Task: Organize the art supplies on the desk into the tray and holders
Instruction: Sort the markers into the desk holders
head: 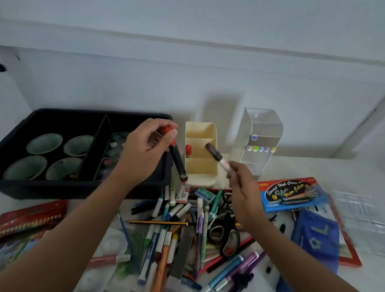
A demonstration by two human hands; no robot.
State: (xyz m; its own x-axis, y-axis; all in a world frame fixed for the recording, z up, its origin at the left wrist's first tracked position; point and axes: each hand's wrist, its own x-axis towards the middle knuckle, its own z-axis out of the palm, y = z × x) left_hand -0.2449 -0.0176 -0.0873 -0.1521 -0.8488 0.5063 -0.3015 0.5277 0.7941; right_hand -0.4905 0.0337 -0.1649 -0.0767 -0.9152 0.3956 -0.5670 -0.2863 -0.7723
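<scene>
Desk (377,279), black tray (38,188) holding four cups (44,143), cream holder (203,179) holding red marker (188,150)

One black tray (38,188), far left, holds four green cups (44,143). Right of it stand two holders: one cream holder (204,173) and one clear holder (260,127). Nearer lie two staple boxes (182,194) and one pair of scissors (230,236). The left hand (142,154) grips one red-capped marker (178,166), the right hand (242,185) one black-capped marker (213,152).
</scene>
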